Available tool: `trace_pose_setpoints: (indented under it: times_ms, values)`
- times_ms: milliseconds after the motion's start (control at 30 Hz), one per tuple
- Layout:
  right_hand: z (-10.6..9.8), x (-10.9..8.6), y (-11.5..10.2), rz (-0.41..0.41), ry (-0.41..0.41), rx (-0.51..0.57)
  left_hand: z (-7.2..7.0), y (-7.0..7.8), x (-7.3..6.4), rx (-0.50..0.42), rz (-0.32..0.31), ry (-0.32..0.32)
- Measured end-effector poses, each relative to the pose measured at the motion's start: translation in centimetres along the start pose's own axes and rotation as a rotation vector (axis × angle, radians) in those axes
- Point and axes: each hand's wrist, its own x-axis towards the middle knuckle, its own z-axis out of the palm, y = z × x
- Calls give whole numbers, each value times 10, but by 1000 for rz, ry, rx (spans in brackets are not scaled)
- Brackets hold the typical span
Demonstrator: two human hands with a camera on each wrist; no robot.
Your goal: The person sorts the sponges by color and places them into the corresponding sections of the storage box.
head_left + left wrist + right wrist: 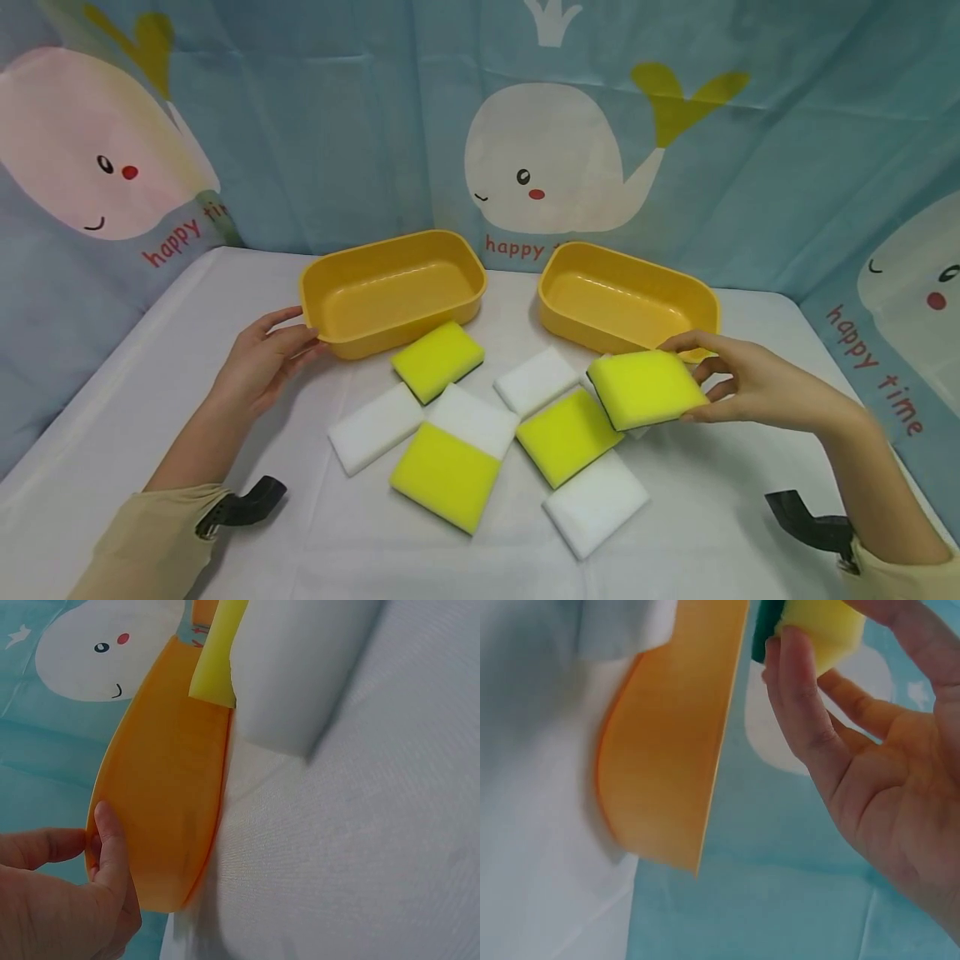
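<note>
My right hand (757, 383) pinches a yellow sponge (648, 390) by its edge, its dark green scouring side facing down. That sponge is lifted above the other sponges, just in front of the right yellow bin (558, 321). In the right wrist view, thumb and fingers press the sponge (821, 634) from both sides. At the near left corner of the left yellow bin (367, 343), my left hand (262, 358) grips the rim. The left wrist view has its fingertips (109, 825) against the bin's outer wall.
Between the hands lie several white sponges (375, 427) and yellow sponges (447, 477), some overlapping. One yellow sponge (437, 360) leans close to the left bin's front. A blue curtain (360, 125) with printed whales hangs behind the white-covered table (345, 550).
</note>
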Motion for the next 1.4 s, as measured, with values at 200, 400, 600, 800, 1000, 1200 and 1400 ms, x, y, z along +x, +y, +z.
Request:
trace_pose_setpoints:
  times_ms: [200, 400, 600, 800, 1000, 1200, 1400]
  values:
    - [5, 13, -14, -13, 19, -4, 0, 0, 0, -16, 1, -13]
    - [6, 26, -29, -5, 32, 23, 0, -1, 0, -16, 10, -12]
    - [7, 40, -42, -12, 34, 33, -1, -1, 0, -12, 2, 0]
    - [9, 53, -51, -29, 37, 50, 0, -1, 0, 9, -4, -1]
    - [10, 62, -60, -37, 38, 23, 1, 0, -1, 3, -7, -11]
    - [10, 71, -67, -39, 48, -6, 1, 0, -1, 12, -16, -5]
    - [10, 81, -74, -30, 56, -35, 1, 1, -2, 8, -13, 1]
